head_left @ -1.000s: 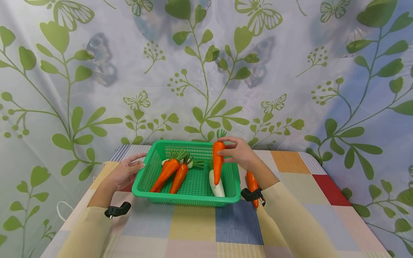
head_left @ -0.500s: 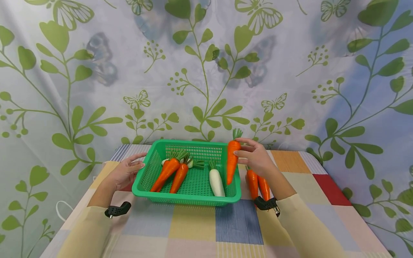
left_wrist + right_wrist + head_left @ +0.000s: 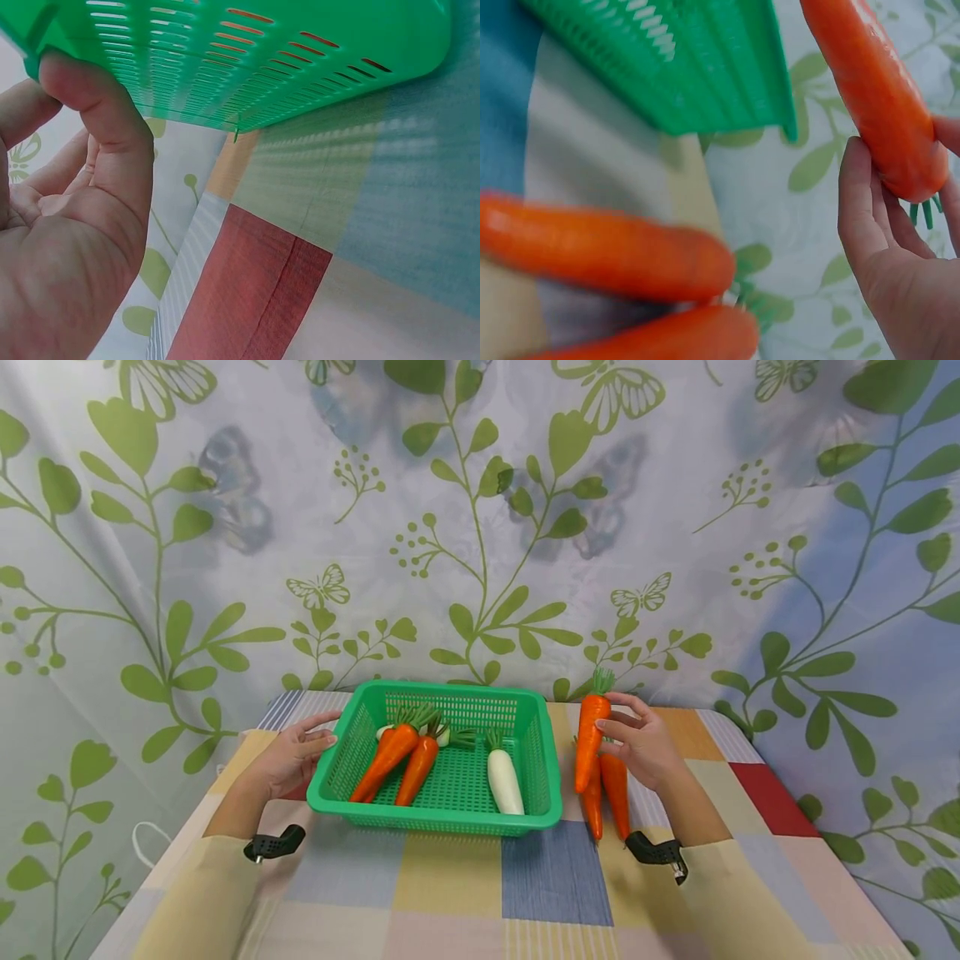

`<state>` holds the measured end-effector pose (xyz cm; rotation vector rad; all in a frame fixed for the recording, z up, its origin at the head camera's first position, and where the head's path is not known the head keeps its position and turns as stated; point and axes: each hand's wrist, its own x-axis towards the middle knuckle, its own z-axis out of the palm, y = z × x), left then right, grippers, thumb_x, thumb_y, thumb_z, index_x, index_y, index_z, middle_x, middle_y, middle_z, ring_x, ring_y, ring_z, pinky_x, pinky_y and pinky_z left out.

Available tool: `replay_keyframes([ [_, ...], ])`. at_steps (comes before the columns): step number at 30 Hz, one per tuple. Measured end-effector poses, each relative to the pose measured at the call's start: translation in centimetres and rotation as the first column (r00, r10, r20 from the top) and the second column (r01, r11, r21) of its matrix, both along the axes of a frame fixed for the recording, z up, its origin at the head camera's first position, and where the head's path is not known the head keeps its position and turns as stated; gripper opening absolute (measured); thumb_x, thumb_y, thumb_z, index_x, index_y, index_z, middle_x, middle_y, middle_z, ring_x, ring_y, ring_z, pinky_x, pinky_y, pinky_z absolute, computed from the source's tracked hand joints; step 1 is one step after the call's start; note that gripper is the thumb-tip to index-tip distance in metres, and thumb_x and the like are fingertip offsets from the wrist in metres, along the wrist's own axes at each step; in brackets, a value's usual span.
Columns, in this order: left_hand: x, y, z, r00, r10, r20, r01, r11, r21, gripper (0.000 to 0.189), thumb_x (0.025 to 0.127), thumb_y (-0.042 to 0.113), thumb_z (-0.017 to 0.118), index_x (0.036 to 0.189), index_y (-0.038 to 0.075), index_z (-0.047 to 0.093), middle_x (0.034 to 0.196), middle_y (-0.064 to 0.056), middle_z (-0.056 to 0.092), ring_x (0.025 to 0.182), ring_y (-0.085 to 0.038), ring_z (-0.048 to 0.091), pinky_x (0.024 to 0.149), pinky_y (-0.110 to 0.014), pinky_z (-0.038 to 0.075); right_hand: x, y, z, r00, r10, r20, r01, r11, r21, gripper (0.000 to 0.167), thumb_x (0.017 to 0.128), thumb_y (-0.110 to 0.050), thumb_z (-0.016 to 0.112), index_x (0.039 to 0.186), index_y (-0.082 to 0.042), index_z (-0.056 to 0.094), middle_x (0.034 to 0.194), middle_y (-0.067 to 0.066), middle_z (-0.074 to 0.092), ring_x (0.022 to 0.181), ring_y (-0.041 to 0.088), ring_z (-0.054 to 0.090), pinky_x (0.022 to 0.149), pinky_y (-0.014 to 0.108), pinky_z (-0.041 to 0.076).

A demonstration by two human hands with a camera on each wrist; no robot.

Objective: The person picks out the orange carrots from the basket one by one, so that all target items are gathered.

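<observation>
While the nine o'clock rim of the green basket (image 3: 435,817) is touched by the left hand (image 3: 288,762), a carrot (image 3: 590,739) is held by the right hand (image 3: 641,739) outside the basket, at its three o'clock. The held carrot is pinched between the right thumb and fingers near its leafy end, with the leaves pointed toward one o'clock and the tip toward six or seven. The left fingers are relaxed and laid against the rim; no curl around it can be made out.

The step in hand is judged to be the transfer of carrots from basket to counter (image 3: 450,877). Two carrots (image 3: 617,785) are seen lying side by side there, between three and four o'clock of the basket, below the held one. For the next move, a gentle lowering beside the pair seems to be called for, then a release without either being rolled.

More carrots (image 3: 393,749) are contained toward the basket's nine o'clock, and a white radish (image 3: 505,783) toward four.

No brand, label or writing can be read; only leaves and butterflies are printed on the curtain (image 3: 675,443).
</observation>
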<state>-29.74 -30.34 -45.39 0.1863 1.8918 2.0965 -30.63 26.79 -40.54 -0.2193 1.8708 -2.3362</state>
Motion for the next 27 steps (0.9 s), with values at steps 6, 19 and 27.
replay_keyframes([
  [6,0.0,0.0,0.2,1.0,0.006,0.005,-0.006,1.0,0.001,0.063,0.105,0.011,0.057,0.16,0.008,0.025,0.098,0.005,0.067,0.089,-0.009,0.072,0.084,-0.029,0.062,0.7,2.4,-1.5,0.999,-0.04,-0.007,0.041,0.997,0.066,0.052,0.1,-0.006,0.065,0.148,-0.01,0.045,0.112,-0.001,0.061,0.097,0.013,0.067,0.083,0.028,0.062],
  [19,0.1,0.1,0.2,1.0,0.008,-0.012,-0.007,1.0,0.01,0.063,0.105,0.011,0.058,0.159,0.008,0.027,0.103,0.005,0.069,0.092,-0.01,0.073,0.085,-0.03,0.062,1.4,6.9,-5.0,0.993,-0.113,-0.042,0.118,0.979,0.166,0.052,0.1,-0.008,0.065,0.15,-0.01,0.048,0.115,-0.008,0.067,0.1,0.007,0.069,0.082,0.027,0.062],
  [27,0.2,0.1,0.1,1.0,0.022,0.003,-0.022,1.0,0.0,0.064,0.105,0.011,0.058,0.16,0.008,0.025,0.101,0.005,0.069,0.091,-0.01,0.073,0.085,-0.03,0.063,1.0,8.5,-6.3,0.996,-0.083,-0.029,0.088,0.952,0.293,0.06,0.1,-0.012,0.066,0.154,-0.003,0.041,0.119,-0.011,0.065,0.1,0.006,0.069,0.083,0.025,0.062],
])
